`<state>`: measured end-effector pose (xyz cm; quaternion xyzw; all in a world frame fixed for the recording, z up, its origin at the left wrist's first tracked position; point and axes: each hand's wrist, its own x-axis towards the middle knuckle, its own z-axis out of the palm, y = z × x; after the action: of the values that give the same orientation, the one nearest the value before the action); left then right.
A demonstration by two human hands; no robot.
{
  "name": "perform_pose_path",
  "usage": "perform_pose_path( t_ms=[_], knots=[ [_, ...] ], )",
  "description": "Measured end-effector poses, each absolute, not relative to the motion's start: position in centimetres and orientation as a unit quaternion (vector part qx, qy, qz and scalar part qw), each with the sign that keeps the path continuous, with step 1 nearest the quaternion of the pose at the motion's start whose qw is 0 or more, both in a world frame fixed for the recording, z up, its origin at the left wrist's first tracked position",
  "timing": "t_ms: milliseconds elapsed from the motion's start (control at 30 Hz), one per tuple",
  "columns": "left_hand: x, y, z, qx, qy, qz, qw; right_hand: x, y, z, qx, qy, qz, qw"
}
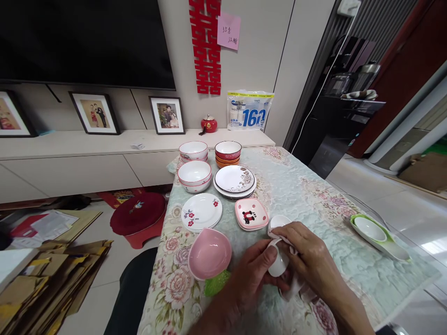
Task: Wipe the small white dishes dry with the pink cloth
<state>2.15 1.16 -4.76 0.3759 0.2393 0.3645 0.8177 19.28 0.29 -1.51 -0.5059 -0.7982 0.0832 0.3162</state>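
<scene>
Near the table's front edge, my left hand (256,265) grips a small white cup (278,264), its thumb on the side. My right hand (303,249) presses a pale cloth (295,286) against the cup's far and right side. Just beyond my right fingers sits another small white dish (279,222), partly hidden. Left of the hands are a pink bowl (209,253) with a green leaf-shaped piece (217,283) and square pink dishes (251,213).
Floral plates (201,211), brown-patterned plates (234,179), white bowls (194,173) and red and orange bowls (228,151) stand farther back on the tablecloth. A green-rimmed spoon-shaped dish (379,235) lies at the right. A stool (138,213) is left of the table.
</scene>
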Motion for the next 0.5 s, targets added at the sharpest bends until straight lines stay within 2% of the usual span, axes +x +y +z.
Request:
perform_pose_path(
  t_ms=[200, 500],
  knots=[
    [2.3, 0.6, -5.2, 0.591, 0.441, 0.333, 0.588, 18.3, -0.1, -1.8, -0.486, -0.818, 0.035, 0.304],
    [2.4, 0.8, -5.3, 0.559, 0.465, 0.446, 0.522, 17.7, 0.7, -1.7, -0.576, -0.730, 0.232, 0.285]
  ],
)
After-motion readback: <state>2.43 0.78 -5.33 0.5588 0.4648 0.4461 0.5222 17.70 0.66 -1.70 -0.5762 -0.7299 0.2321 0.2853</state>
